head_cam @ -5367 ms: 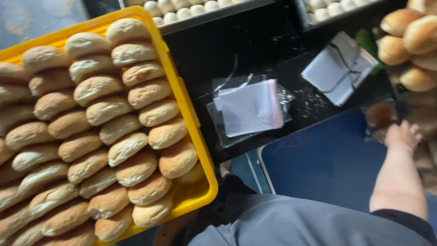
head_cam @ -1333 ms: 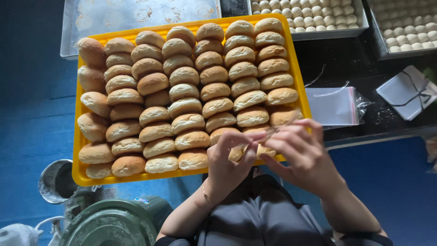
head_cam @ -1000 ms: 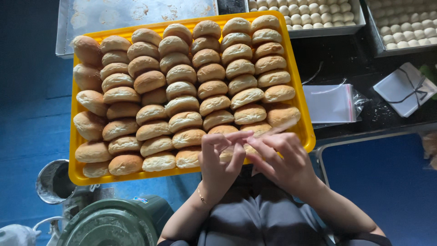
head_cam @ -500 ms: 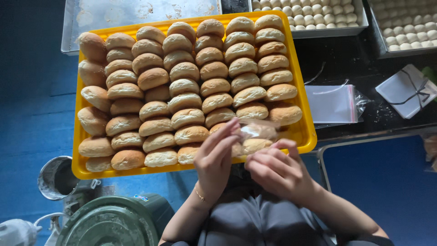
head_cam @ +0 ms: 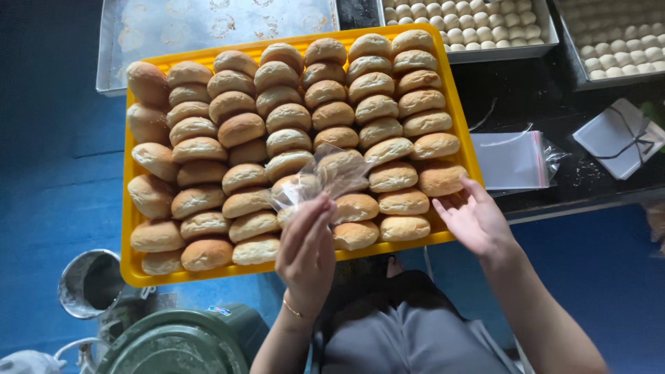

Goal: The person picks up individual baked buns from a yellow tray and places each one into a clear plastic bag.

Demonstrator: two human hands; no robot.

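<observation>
Two bare hands worked over a yellow tray [head_cam: 136, 273] packed with rows of golden buns [head_cam: 239, 129]. The left hand [head_cam: 306, 251] was raised above the tray's near edge, its grip closed on a clear plastic bag [head_cam: 325, 176] pinched between fingers and thumb; the bag hung open and crinkled over the buns in the middle of the tray. A thin bracelet [head_cam: 293, 310] circled that wrist. The right hand [head_cam: 473, 220] was at the near right corner of the tray, its grip open and empty, fingers spread and reaching toward a bun [head_cam: 441, 179] at the right end of its row, just short of it or barely touching; which could not be told.

Right of the tray, a flat pile of clear bags [head_cam: 514, 159] lay on the dark counter [head_cam: 547, 90], and farther right sat a white folded packet [head_cam: 618, 137] with a black cord. At the far side, metal pans of pale dough balls [head_cam: 478, 21] stood in a row, beside an empty floured sheet pan [head_cam: 208, 24] on the left. Near left, on the blue floor [head_cam: 48, 173], were a metal cup [head_cam: 90, 282] and a green round lid [head_cam: 176, 346]. The person's grey clothing [head_cam: 409, 339] filled the near centre.
</observation>
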